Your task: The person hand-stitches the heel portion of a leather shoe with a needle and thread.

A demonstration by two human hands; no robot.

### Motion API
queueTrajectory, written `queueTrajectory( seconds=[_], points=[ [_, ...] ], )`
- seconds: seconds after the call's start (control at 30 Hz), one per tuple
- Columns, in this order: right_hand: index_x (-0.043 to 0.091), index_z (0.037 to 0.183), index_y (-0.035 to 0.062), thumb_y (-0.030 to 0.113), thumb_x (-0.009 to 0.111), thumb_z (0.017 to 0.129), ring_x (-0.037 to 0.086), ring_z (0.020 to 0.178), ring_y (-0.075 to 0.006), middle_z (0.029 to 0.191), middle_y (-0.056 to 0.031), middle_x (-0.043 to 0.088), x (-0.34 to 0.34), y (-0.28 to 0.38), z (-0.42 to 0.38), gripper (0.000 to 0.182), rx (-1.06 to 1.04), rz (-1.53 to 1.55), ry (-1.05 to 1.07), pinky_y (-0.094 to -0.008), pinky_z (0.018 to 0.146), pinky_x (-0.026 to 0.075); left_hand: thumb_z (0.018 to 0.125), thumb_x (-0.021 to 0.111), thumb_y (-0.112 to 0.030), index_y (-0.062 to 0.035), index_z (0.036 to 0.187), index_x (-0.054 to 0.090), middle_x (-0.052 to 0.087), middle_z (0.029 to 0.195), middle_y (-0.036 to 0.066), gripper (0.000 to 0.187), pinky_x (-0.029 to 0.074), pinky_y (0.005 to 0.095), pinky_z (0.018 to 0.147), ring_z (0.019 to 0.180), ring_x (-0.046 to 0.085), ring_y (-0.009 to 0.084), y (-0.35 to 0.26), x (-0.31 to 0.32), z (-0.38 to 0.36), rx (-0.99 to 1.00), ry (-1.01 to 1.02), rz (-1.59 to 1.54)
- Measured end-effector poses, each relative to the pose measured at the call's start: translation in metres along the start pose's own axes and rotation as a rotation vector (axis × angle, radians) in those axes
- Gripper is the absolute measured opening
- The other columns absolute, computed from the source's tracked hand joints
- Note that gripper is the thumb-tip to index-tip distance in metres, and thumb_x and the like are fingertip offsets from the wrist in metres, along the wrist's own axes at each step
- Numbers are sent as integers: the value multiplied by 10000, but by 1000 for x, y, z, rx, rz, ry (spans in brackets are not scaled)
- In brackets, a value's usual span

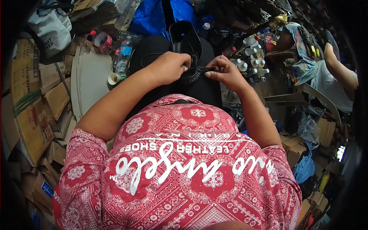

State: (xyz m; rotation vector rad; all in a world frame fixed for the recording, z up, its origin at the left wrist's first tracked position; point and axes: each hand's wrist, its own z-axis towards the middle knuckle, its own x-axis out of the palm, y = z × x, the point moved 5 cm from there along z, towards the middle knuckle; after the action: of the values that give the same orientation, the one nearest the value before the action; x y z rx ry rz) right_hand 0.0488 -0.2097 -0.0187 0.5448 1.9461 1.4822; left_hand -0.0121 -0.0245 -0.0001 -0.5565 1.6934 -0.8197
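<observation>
A black shoe (pixel 192 74) rests on my lap between my hands, with heavy stitching along its rounded near end and an open strap or upper part above. My left hand (pixel 172 67) is closed at the shoe's left side, fingertips right at its edge; what lies inside the fingers is hidden. From beside that hand a dark thread (pixel 142 60) loops out over my left thigh. My right hand (pixel 226 73) pinches a thin, straight needle-like piece (pixel 210 67) that points left to the stitched edge.
Plastic bottles (pixel 124 51) and a paper cup (pixel 113 79) stand on the left beside flattened cardboard (pixel 32 107). Several small white-capped bottles (pixel 253 57) are at the right. A blue bag (pixel 153 17) lies ahead. Another person's arm (pixel 339 69) shows at far right near a chair (pixel 320 96).
</observation>
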Motion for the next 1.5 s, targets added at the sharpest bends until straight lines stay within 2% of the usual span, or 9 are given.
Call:
queueTrajectory(
  seconds=[0.23, 0.37, 0.5, 0.57, 0.6, 0.83, 1.17, 1.3, 1.5],
  points=[
    [645, 828, 31, 156, 716, 834, 508, 791, -70, 889, 4, 494, -31, 8, -26, 144, 126, 90, -44, -213, 670, 423, 839, 568, -75, -36, 954, 582, 639, 854, 192, 123, 484, 421, 731, 853, 624, 375, -11, 2, 6, 119, 40, 85],
    [638, 866, 16, 198, 703, 834, 544, 866, -149, 909, -43, 521, -46, 15, 1, 196, -71, -388, -157, -278, 751, 444, 837, 523, -119, -88, 926, 609, 656, 820, 163, 128, 483, 448, 721, 830, 628, 363, -12, 4, 11, 178, 50, 240],
    [647, 883, 25, 198, 720, 805, 573, 896, -197, 967, -68, 550, -46, -30, 18, 203, 50, -239, -81, -305, 797, 463, 831, 518, -116, -100, 905, 605, 654, 801, 154, 115, 476, 465, 717, 814, 630, 353, -12, 4, 8, 192, 7, 266],
    [658, 891, 45, 184, 731, 772, 588, 911, -249, 1032, -89, 571, -49, -1, 5, 197, -56, -770, -376, -353, 828, 478, 831, 539, -104, -83, 910, 595, 638, 808, 173, 99, 471, 470, 717, 820, 616, 373, -10, 5, 6, 174, 7, 240],
    [670, 881, 77, 189, 725, 760, 579, 932, -290, 1070, -92, 586, -48, 10, 2, 173, -37, -612, -380, -399, 845, 456, 830, 560, -91, -66, 914, 586, 622, 815, 192, 92, 466, 474, 718, 826, 602, 393, -9, 5, 6, 162, 11, 218],
    [649, 865, 141, 218, 714, 750, 522, 1050, -263, 1013, -47, 586, 10, 78, -10, 153, -425, -1073, -75, -425, 929, 351, 830, 563, -100, -74, 921, 594, 621, 814, 190, 99, 467, 478, 715, 823, 603, 392, -13, 4, 6, 183, 9, 240],
    [596, 1020, 165, 154, 717, 658, 491, 1114, -304, 1134, -74, 538, -28, 53, -41, 382, -86, -864, -308, -445, 940, 352, 830, 522, -116, -94, 901, 591, 654, 789, 139, 102, 455, 461, 705, 811, 626, 340, -9, 5, 7, 211, 24, 261],
    [637, 955, 171, 129, 691, 652, 495, 1086, -274, 1111, -60, 542, 0, 83, -35, 310, -500, -1079, -136, -434, 945, 358, 828, 527, -120, -94, 910, 595, 654, 791, 139, 110, 457, 455, 706, 816, 626, 339, -13, 4, 8, 205, 35, 282],
    [688, 824, 188, 163, 659, 675, 495, 1079, -272, 1118, -45, 544, -4, 69, -48, 153, -442, -1297, -114, -438, 988, 314, 832, 528, -124, -97, 919, 595, 656, 795, 139, 113, 456, 455, 713, 818, 626, 338, -9, 5, 7, 220, 18, 269]
  ],
)
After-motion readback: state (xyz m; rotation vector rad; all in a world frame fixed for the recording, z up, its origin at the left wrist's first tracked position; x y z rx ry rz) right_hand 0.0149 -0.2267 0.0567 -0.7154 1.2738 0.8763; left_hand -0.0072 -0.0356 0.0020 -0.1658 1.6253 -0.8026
